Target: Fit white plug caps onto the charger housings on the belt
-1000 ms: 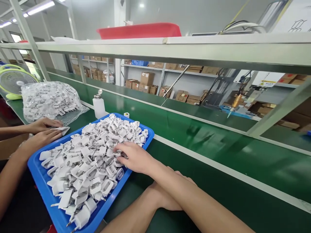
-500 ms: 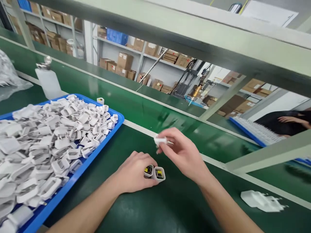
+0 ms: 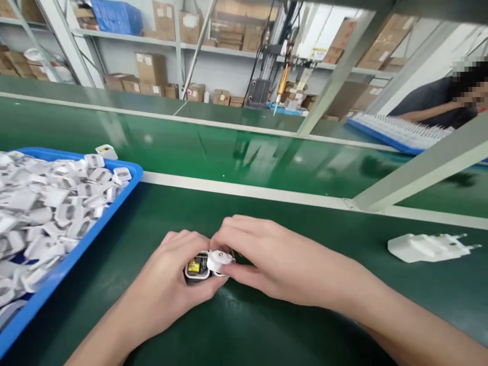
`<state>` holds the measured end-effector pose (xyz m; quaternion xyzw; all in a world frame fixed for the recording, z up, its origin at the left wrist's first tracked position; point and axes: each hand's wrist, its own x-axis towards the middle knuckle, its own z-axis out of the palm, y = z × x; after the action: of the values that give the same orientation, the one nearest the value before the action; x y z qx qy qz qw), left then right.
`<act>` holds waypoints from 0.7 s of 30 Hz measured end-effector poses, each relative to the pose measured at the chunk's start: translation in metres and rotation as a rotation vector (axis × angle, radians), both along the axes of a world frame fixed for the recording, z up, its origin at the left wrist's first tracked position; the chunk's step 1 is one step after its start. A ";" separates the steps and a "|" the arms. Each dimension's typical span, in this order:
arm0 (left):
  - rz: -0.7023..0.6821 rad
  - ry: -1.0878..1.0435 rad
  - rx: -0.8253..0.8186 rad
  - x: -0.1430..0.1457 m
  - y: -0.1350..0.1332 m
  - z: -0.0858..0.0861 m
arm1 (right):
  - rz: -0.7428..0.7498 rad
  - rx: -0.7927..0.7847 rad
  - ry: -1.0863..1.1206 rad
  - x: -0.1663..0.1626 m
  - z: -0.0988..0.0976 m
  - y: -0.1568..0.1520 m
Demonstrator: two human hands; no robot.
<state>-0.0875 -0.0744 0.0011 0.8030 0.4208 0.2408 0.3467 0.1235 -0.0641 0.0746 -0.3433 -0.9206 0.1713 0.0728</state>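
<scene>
Two white charger housings stand side by side on the green bench, mouths up. My left hand [image 3: 179, 274] is wrapped round them. Yellow and dark electronic parts show inside the left charger housing [image 3: 197, 266]. Over the mouth of the other one, my right hand [image 3: 259, 254] pinches a white plug cap [image 3: 220, 260] between thumb and fingers. The cap covers most of that housing, so whether it is seated I cannot tell. Off to the right, a white charger with plug pins [image 3: 427, 247] lies on its side.
At left, a blue tray [image 3: 89, 239] is heaped with white plug parts. Another charger housing [image 3: 107, 151] rests by its far rim. A slanting metal post [image 3: 419, 162] rises at right. Beyond the belt are a co-worker [image 3: 430, 104] and a second blue tray [image 3: 396, 140].
My right hand has come down and left, bringing the plug cap onto the right-hand housing. My left hand still holds both housings. The camera view has shifted and tilted.
</scene>
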 end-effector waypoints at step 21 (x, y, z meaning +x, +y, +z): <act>0.017 -0.013 0.124 -0.003 0.005 -0.006 | -0.006 0.042 0.063 0.010 -0.005 0.002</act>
<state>-0.0904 -0.0691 -0.0049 0.8177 0.4096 0.2749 0.2968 0.1336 -0.0616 0.0694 -0.3390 -0.9202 0.1626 0.1093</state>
